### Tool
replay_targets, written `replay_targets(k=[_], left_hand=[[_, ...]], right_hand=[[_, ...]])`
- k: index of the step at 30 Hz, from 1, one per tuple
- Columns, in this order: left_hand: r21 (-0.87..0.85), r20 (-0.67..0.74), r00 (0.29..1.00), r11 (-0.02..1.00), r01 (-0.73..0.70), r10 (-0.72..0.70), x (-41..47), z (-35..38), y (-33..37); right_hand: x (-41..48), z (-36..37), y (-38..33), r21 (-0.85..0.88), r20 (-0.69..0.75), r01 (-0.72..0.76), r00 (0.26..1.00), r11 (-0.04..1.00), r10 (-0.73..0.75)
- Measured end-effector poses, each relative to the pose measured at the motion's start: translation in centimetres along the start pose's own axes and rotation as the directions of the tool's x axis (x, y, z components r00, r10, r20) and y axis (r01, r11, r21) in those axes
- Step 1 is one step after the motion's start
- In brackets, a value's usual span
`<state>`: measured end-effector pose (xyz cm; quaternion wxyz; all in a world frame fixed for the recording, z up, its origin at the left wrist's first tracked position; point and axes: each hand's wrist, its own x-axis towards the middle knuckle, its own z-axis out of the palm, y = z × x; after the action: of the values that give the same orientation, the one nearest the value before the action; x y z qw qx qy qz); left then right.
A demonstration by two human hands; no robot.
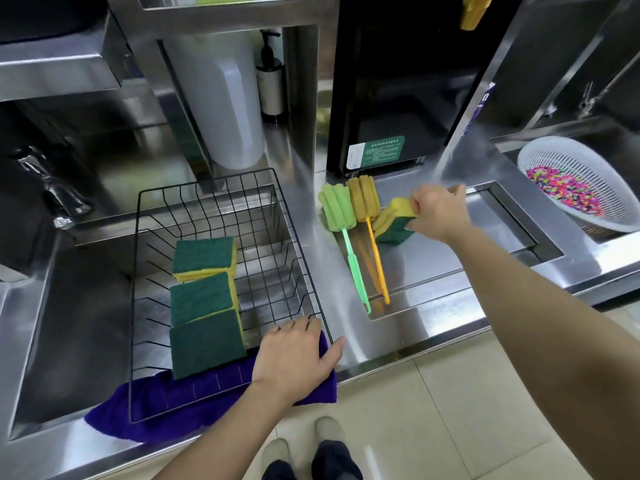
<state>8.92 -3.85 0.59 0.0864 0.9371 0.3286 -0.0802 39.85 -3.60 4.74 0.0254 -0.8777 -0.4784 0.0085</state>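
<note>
A black wire basket [294,237] sits in a steel sink on a purple cloth [152,403]. Three yellow sponges with green scouring tops [204,299] lie in a row inside it. My left hand [294,355] rests on the basket's near right corner, fingers over the rim and thumb spread on the counter. On the steel counter to the right, my right hand [438,211] pinches a fourth yellow-and-green sponge [393,221], which stands tilted on its edge. Beside it lie a green sponge brush [337,211] and an orange sponge brush [363,199], handles pointing toward me.
A white plastic colander [554,157] holding several small colourful bits sits in the right sink. A black appliance [391,98] stands behind the brushes. A white cylinder [228,98] and a pump bottle [270,77] stand at the back. A tap [52,188] is at the left.
</note>
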Motion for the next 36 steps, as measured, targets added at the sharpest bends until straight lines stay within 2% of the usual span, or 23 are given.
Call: replay_targets(k=[2,4,6,9,13,16,19,24,29,36], left_hand=[[-0.01,-0.013,1.0,1.0,0.003,-0.003,0.0,0.0,0.0],[-0.025,-0.03,1.0,1.0,0.007,-0.008,0.0,0.0,0.0],[-0.036,-0.044,0.999,0.999,0.013,-0.015,0.0,0.0,0.0],[-0.027,-0.079,0.996,0.999,0.042,-0.044,-0.5,-0.1,-0.4],[0.005,-0.114,0.989,0.995,0.096,-0.095,-1.5,-0.2,-2.0],[0.011,-0.165,0.976,0.99,0.143,-0.139,-2.4,-0.2,-3.5],[-0.027,-0.219,0.963,0.988,0.154,-0.156,-3.0,0.0,-4.7],[-0.05,-0.362,0.921,0.989,0.137,-0.146,-3.7,1.1,-6.2],[-0.073,-0.353,0.924,0.989,0.126,-0.144,-3.8,1.6,-6.4],[-0.081,-0.306,0.94,0.988,0.131,-0.15,-3.7,1.5,-6.5]], right_hand=[[0.2,-1.1,0.0,0.057,0.038,-0.056,0.998,0.997,0.054],[0.2,-2.4,-0.4,0.218,-0.057,-0.149,0.985,0.965,0.165],[0.2,-4.2,-1.3,0.508,-0.136,-0.222,0.933,0.832,0.332],[0.6,-6.3,-3.7,0.811,-0.172,-0.135,0.876,0.57,0.451],[1.8,-6.7,-8.3,0.951,-0.05,-0.085,0.907,0.297,0.418],[2.2,-5.6,-12.7,0.97,0.059,-0.123,0.955,0.208,0.291],[2.2,-3.9,-17.2,0.968,0.126,-0.162,0.974,0.19,0.188],[1.9,-1.2,-23.2,0.937,0.226,-0.227,0.974,0.267,0.032],[2.5,1.2,-26.7,0.899,0.274,-0.257,0.962,0.353,0.001],[3.4,3.9,-29.1,0.859,0.268,-0.207,0.961,0.468,-0.068]])
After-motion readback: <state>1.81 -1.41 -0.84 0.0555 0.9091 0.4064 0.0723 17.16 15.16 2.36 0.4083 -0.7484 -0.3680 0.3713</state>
